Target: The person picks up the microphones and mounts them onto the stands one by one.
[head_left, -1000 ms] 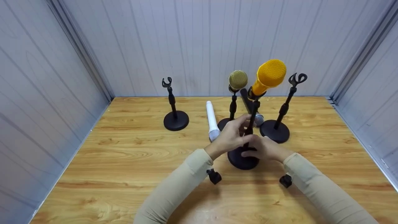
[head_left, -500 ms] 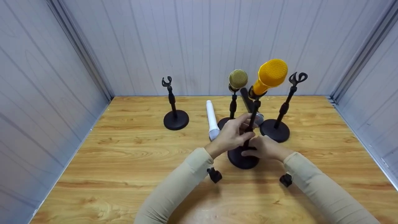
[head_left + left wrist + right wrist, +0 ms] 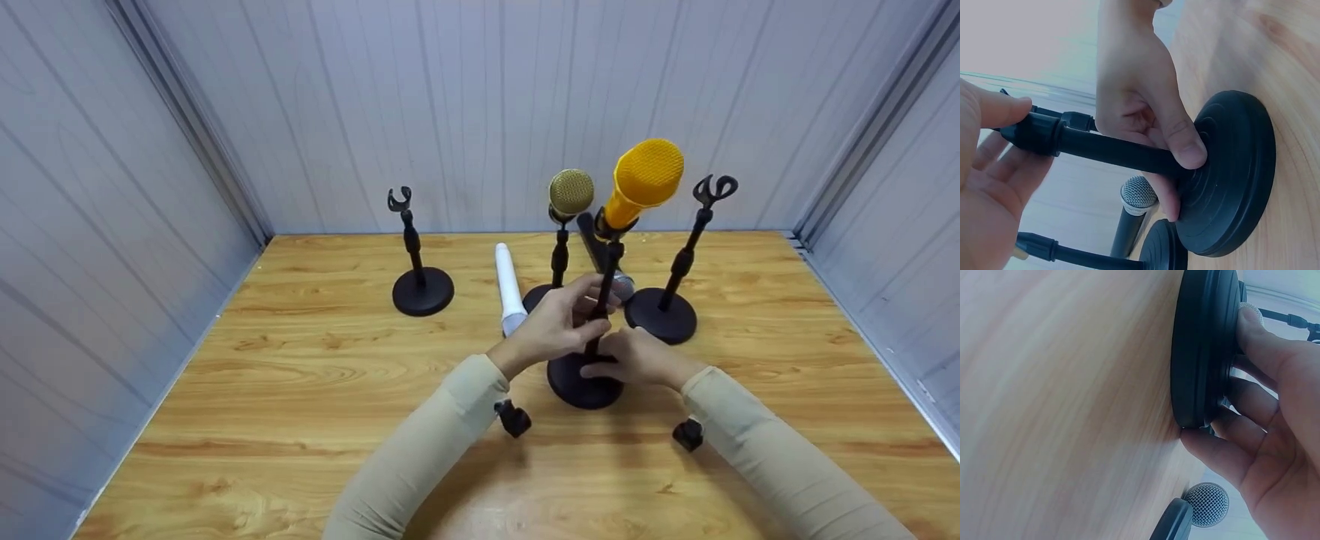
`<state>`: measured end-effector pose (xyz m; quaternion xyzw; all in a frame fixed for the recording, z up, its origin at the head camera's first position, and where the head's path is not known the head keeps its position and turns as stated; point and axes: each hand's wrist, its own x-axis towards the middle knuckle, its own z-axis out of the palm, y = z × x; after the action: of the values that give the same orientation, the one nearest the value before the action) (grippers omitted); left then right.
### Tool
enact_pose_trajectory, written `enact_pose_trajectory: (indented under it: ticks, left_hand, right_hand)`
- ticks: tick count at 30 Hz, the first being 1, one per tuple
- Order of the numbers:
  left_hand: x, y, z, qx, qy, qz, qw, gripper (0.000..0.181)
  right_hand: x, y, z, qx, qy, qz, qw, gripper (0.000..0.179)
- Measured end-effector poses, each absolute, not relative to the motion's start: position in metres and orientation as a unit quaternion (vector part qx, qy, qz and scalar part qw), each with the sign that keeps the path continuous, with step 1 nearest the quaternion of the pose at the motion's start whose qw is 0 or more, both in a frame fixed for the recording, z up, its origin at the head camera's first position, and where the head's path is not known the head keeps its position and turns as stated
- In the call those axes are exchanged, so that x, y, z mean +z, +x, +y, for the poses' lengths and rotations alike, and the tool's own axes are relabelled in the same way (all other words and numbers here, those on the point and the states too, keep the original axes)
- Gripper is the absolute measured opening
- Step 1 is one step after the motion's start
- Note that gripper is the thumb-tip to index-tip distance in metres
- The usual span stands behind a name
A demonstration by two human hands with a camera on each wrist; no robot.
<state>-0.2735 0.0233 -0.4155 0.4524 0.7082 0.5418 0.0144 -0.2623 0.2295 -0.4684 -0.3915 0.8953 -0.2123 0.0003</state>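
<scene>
A black desk microphone stand [image 3: 576,388] stands upright on its round base, with a yellow microphone [image 3: 649,174] tilted in its clip. My left hand [image 3: 551,328] holds the stand's pole at its collar, thumb on one side and fingers on the other. Lower down, my right hand [image 3: 646,360] grips the stand where the pole meets the base. In the left wrist view the right thumb lies at the pole's foot, on top of the base [image 3: 1238,174]. The right wrist view has the right fingers bent along the base's edge [image 3: 1203,354].
Behind the left hand stands another stand holding a gold-headed microphone [image 3: 571,192]. A white microphone [image 3: 508,281] lies left of it, and a black microphone [image 3: 622,286] lies behind the hands. Stands with bare clips are at left [image 3: 422,291] and right [image 3: 660,315]. Walls enclose the table [image 3: 300,375].
The yellow microphone's head has swayed slightly to the left in the head view over the last half second. Both hands keep their hold on the stand.
</scene>
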Motion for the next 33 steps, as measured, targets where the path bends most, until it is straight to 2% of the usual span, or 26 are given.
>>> enact_pose_trajectory:
  ticks: [8,13,20,33]
  left_hand:
    - [-0.4126,-0.2691,0.0228,0.504,0.431,0.746,-0.056,0.049]
    - [-0.4138,-0.266,0.024,0.496,0.397,0.768,-0.085,0.041]
    - [-0.4159,-0.2663,0.0223,0.502,0.385,0.77,-0.082,0.036]
    - [-0.4145,-0.2732,0.0201,0.515,0.396,0.76,-0.034,0.038]
  right_hand:
    - [-0.4695,-0.2627,0.2307,-0.222,-0.373,0.901,0.011,0.026]
    - [-0.4699,-0.265,0.2302,-0.206,-0.378,0.902,0.011,0.031]
    - [-0.47,-0.2648,0.2283,-0.2,-0.38,0.903,0.021,0.028]
    - [-0.4691,-0.263,0.2279,-0.19,-0.365,0.911,0.021,0.028]
